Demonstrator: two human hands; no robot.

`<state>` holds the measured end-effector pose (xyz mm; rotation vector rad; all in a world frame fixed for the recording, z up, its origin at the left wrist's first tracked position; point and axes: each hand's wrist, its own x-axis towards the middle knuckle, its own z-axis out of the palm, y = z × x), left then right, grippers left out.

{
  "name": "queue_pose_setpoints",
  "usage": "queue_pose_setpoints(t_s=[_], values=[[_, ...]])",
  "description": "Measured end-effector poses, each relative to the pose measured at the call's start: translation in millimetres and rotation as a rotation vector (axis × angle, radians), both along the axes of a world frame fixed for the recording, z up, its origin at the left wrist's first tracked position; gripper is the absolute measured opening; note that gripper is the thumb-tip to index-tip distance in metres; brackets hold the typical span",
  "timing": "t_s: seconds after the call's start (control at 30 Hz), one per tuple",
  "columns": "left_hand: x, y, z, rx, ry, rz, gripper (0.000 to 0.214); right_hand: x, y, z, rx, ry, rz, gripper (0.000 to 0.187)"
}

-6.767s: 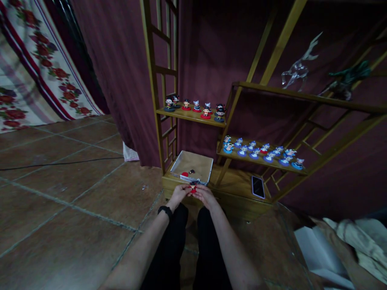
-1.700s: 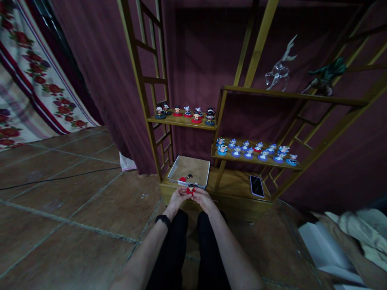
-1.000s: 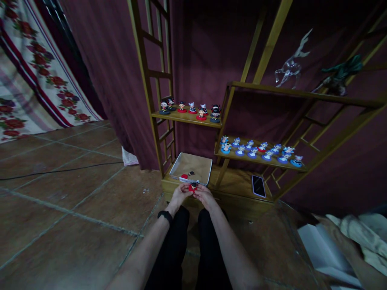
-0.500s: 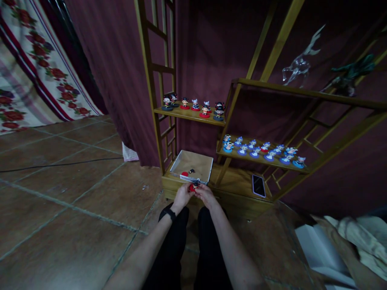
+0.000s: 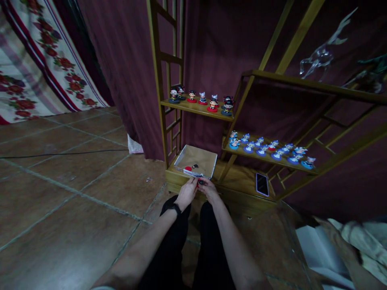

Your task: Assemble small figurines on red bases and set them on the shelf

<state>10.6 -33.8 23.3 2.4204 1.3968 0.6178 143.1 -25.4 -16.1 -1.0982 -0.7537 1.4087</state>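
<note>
Between my two hands, just in front of the white box, is a small figurine (image 5: 200, 182) with a dark head and some red low on it; the fingers cover much of it. My left hand (image 5: 188, 192), with a dark band on its wrist, is closed on the figurine's left side. From the right, my right hand (image 5: 208, 189) pinches the same figurine. The open white box (image 5: 201, 156) rests on the cabinet's low ledge. Inside it lie a red disc (image 5: 188, 168) and a small dark piece (image 5: 195, 166).
Figurines stand on the upper shelf (image 5: 196, 108), and several blue ones on the lower right shelf (image 5: 272, 158). A phone (image 5: 262, 184) lies on the ledge. Above right stands a clear glass deer (image 5: 320, 58). A person's arm (image 5: 335, 237) shows at far right beside a white box (image 5: 320, 247).
The view has shifted, so the shelves sit further right and slightly higher. Both hands still hold the figurine, which has turned and now shows mostly its dark head.
</note>
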Motion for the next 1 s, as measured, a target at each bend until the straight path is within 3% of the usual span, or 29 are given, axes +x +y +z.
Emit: queue_pose_setpoints(t_s=[0.4, 0.8, 1.0], values=[[-3.4, 0.0, -0.4, 0.019, -0.033, -0.095, 0.053, 0.7, -5.0, 7.4, 0.048, -0.022, -0.012, 0.042], [-3.8, 0.2, -2.4, 0.021, -0.035, -0.106, 0.054, 0.6, -3.3, 4.6, 0.067, 0.021, 0.000, 0.041], [-3.9, -0.3, -0.7, -0.020, -0.097, -0.082, 0.047, -1.1, -3.8, 7.0, 0.007, -0.001, -0.026, 0.042]])
